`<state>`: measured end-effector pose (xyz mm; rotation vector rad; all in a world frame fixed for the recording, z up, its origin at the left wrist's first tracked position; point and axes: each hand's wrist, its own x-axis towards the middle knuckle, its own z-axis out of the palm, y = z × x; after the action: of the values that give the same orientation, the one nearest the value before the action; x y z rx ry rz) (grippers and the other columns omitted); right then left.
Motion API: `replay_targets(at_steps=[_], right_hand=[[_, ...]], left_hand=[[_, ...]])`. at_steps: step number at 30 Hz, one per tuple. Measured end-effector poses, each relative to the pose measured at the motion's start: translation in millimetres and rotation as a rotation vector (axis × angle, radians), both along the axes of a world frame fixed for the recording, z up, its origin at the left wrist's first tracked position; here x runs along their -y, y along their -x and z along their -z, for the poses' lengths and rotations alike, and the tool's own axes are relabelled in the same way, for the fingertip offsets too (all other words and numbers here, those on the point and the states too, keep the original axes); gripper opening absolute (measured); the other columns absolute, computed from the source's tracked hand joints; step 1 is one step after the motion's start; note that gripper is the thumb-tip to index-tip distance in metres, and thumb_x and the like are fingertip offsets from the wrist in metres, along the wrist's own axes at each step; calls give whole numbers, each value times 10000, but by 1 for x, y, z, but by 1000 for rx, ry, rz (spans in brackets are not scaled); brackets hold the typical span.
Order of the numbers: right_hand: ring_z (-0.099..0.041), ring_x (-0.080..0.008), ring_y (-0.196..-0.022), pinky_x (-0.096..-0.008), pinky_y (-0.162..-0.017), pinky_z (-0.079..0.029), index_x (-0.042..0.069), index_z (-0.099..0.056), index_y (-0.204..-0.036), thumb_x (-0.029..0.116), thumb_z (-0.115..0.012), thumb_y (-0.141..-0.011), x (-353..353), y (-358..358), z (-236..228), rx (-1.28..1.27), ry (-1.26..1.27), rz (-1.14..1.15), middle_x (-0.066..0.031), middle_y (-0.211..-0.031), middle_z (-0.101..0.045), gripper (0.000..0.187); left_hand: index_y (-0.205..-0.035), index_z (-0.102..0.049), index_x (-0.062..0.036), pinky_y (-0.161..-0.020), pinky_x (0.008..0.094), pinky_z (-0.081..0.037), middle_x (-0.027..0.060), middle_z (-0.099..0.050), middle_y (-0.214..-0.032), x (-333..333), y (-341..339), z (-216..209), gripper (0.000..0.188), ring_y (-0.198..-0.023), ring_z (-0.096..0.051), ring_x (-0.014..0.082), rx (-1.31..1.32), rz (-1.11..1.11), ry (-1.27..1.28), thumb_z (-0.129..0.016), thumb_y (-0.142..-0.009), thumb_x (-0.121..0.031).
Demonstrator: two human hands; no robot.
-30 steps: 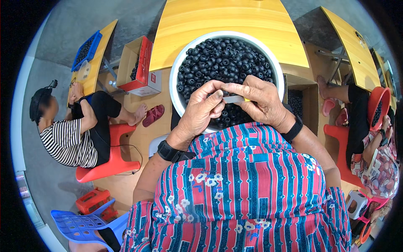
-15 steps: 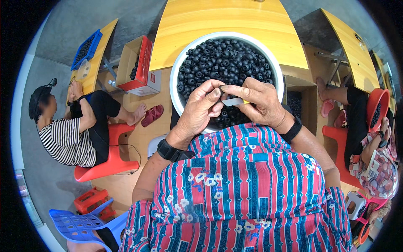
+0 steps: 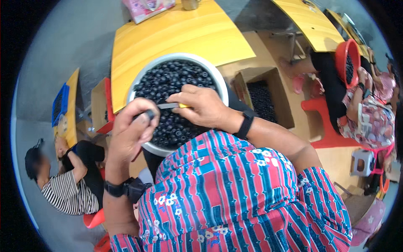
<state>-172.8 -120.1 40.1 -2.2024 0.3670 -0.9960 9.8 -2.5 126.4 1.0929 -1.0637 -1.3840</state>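
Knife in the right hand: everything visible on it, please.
The knife has a flat, grey, metal-looking blade and a yellow handle, of which only a short piece shows; the rest is hidden in the right hand, which grips it. It lies roughly level across the view, blade pointing left, above the black pieces in the pale basin. The blade's end is close to the left hand; contact there can't be told.

Pink-and-white bag (image 3: 149, 10) plus a brownish cup-like thing (image 3: 190, 5) up at the far end of the yellow desk (image 3: 180, 33). Striped-top co-worker (image 3: 69, 194) off left, blue crate (image 3: 65, 101) nearby, red stool (image 3: 331, 133) over right.
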Motion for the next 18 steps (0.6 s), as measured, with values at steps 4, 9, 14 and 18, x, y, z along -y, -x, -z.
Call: replay_targets(at_steps=[4,9,14,18], right_hand=[[-602,-268,-753,-359,-663,-471,51,-684,-1050,102,-695,-815,5,6,-1,222,-200,30,-127,-799,-598,240],[-587,-301,-750,-373,-692,-471,15,-662,-1017,165,-632,-843,9,30,-19,230,-97,37,-145,-813,-591,232],[-563,-300,-679,-376,-628,-463,53,-661,-950,225,-652,-848,2,28,-23,168,21,-50,-120,-735,-517,200],[-558,-260,-629,-366,-566,-452,72,-661,-943,293,-705,-810,-3,21,-21,144,145,-73,-82,-699,-479,261]], left_hand=[[-1083,-554,-43,-477,156,-309,23,-576,-852,18,23,-13,128,-570,-412,6,49,91,-74,-510,-965,-61],[-1102,-521,-46,-522,155,-312,17,-515,-894,19,22,12,271,-622,-404,24,-156,53,-28,-577,-983,-283],[-1093,-528,-51,-542,151,-314,5,-503,-900,11,19,18,246,-634,-380,20,-108,-8,-26,-579,-984,-265],[-1085,-538,-54,-558,151,-313,-15,-487,-916,9,16,24,219,-640,-355,17,-26,-18,-40,-580,-984,-244]])
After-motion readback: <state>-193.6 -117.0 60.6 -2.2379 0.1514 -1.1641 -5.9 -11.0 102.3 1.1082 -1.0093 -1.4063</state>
